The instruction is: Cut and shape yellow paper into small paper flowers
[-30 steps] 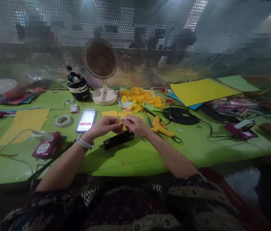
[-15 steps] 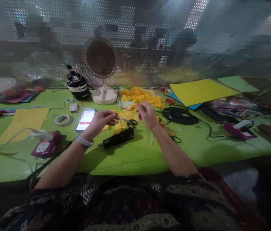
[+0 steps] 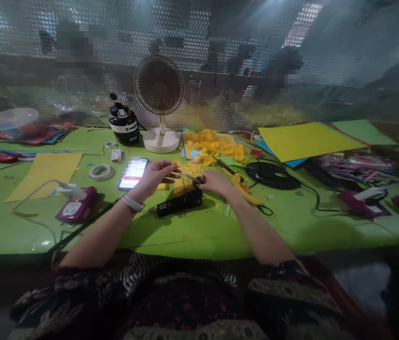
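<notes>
My right hand is closed on the dark handles of a pair of scissors, whose blades point left toward my other hand. My left hand, with a pale band at its wrist, has thumb and fingertips brought together beside the blade tips. Whatever is between those fingertips is too small to make out. Cut scraps of yellow paper lie under and behind the scissors. Just in front of both hands rests a black hot glue gun or similar tool. A lit phone lies beside my left hand.
Yellow paper flowers are piled at the back, near a fan and a black bottle. A yellow-handled tool and a black reel lie right. Left are a tape roll and a purple power socket.
My right hand has come down and taken hold of the scissors that lay on the scraps. My left hand stays near the blades. The view has shifted slightly left.
</notes>
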A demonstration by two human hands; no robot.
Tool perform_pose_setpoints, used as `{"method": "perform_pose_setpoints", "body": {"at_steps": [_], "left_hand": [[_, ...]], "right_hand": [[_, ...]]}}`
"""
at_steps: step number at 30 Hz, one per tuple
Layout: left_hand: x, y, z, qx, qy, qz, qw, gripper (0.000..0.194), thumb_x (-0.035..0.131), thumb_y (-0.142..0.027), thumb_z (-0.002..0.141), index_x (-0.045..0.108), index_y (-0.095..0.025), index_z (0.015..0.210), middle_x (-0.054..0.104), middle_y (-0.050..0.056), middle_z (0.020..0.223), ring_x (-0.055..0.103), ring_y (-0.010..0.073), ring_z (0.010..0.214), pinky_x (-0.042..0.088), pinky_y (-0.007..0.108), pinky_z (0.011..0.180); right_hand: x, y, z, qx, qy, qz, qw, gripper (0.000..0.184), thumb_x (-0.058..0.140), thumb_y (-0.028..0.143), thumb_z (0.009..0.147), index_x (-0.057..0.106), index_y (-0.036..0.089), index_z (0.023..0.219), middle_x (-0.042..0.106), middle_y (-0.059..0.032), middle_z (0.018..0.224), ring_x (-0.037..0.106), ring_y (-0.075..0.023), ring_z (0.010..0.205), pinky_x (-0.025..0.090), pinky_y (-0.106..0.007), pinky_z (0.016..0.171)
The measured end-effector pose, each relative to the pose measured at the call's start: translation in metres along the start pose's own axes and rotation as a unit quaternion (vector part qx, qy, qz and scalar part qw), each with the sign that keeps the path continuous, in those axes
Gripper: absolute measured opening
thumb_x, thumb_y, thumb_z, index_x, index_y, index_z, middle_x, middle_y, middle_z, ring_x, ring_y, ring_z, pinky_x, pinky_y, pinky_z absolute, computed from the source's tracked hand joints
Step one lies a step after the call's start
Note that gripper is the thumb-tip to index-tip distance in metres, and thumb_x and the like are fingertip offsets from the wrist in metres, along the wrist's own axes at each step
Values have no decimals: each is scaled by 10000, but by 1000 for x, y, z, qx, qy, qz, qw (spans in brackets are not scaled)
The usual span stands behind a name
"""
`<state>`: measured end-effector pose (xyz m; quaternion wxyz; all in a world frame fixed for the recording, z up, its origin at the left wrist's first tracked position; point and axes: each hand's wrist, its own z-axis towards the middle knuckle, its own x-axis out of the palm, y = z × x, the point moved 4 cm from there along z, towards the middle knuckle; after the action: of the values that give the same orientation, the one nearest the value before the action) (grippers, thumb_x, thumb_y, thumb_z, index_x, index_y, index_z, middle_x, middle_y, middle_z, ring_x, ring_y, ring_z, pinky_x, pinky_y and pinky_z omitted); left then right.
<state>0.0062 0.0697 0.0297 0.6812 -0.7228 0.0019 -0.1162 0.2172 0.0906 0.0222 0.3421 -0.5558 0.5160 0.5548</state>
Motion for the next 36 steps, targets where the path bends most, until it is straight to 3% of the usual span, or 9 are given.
{"method": "perform_pose_setpoints", "body": {"at_steps": [11, 17, 20, 23, 25, 27, 30, 36], "left_hand": [[2, 3, -1, -23, 11, -15, 1000, 265, 787, -296, 756, 635, -135, 900, 747, 85, 888, 719, 142, 722, 529, 184, 551], [1, 0, -2, -8, 5, -18, 1000, 291, 811, -293, 737, 631, -139, 905, 746, 87, 950, 721, 143, 762, 509, 184, 547], [0, 0, -1, 2, 2, -22, 1000, 300, 817, -298, 731, 635, -139, 909, 740, 79, 941, 715, 141, 769, 517, 191, 566], [0, 0, -1, 3, 0, -32, 999, 288, 819, -287, 734, 644, -136, 906, 731, 61, 904, 710, 134, 766, 531, 199, 596], [0, 1, -1, 4, -5, -47, 999, 276, 820, -276, 734, 650, -139, 902, 728, 49, 884, 711, 132, 768, 541, 203, 619], [1, 0, -2, 10, -6, -66, 998, 270, 818, -278, 740, 654, -144, 908, 732, 46, 887, 718, 133, 785, 546, 203, 638], [2, -1, -4, 18, -3, -94, 995, 280, 812, -300, 752, 646, -155, 924, 748, 61, 953, 732, 151, 849, 552, 210, 663], [4, -2, -6, 30, -8, -131, 991, 281, 817, -331, 749, 642, -156, 881, 751, 66, 1001, 727, 195, 993, 563, 264, 782]], "right_hand": [[-3, -5, 0, 14, -3, -28, 999, 204, 696, 353, 738, 721, 161, 802, 730, -113, 863, 652, -231, 759, 346, -282, 562], [-10, -19, 1, 36, -44, 88, 995, 154, 714, 308, 713, 679, 171, 774, 721, -65, 824, 649, -196, 737, 402, -259, 578], [-15, -22, -1, 27, -46, 268, 962, 133, 717, 226, 692, 639, 166, 781, 712, -37, 814, 656, -158, 674, 470, -237, 567], [-16, -16, -6, 0, 0, 459, 889, 175, 728, 161, 677, 606, 165, 802, 700, -16, 747, 658, -137, 585, 538, -248, 551], [-18, -9, -10, -22, 16, 529, 848, 224, 760, 165, 669, 597, 164, 822, 706, -21, 735, 673, -140, 595, 579, -269, 587], [-20, -2, -15, -40, 26, 562, 826, 271, 803, 211, 663, 594, 159, 827, 717, -36, 751, 681, -137, 623, 596, -275, 614], [-21, 8, -21, -56, 39, 571, 818, 380, 870, 353, 630, 591, 160, 802, 700, -30, 723, 662, -121, 613, 575, -240, 558], [-17, 25, -28, -59, 58, 546, 834, 554, 901, 512, 540, 551, 176, 809, 629, 43, 635, 586, -82, 483, 514, -214, 467]]}}
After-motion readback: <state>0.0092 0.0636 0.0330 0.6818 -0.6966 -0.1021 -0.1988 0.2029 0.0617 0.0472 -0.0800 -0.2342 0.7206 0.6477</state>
